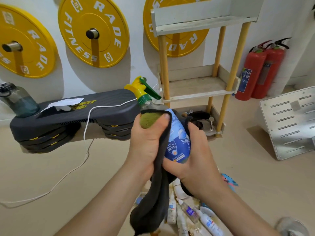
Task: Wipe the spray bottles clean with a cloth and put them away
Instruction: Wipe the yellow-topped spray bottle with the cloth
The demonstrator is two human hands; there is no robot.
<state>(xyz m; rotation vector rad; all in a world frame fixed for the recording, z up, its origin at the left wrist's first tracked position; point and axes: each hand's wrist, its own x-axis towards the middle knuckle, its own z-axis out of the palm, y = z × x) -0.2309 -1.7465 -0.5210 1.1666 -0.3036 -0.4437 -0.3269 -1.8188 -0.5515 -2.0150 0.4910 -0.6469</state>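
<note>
I hold a spray bottle (178, 137) with a blue label and a yellow-and-green trigger head (141, 89) upright at the centre of the view. My left hand (148, 142) grips a dark grey cloth (153, 201) with an olive-green side against the bottle's left flank. The cloth's tail hangs down between my forearms. My right hand (194, 154) grips the bottle's lower right side, with part of the cloth under its fingers. Several small white bottles (192, 213) lie on the floor below my hands.
A white and wood shelf unit (197, 86) stands behind the bottle, its upper shelves bare. A black step bench (71, 114) with a water jug (18, 101) is at left, a white cable (85, 138) trailing across the floor. Two red fire extinguishers (262, 70) stand right.
</note>
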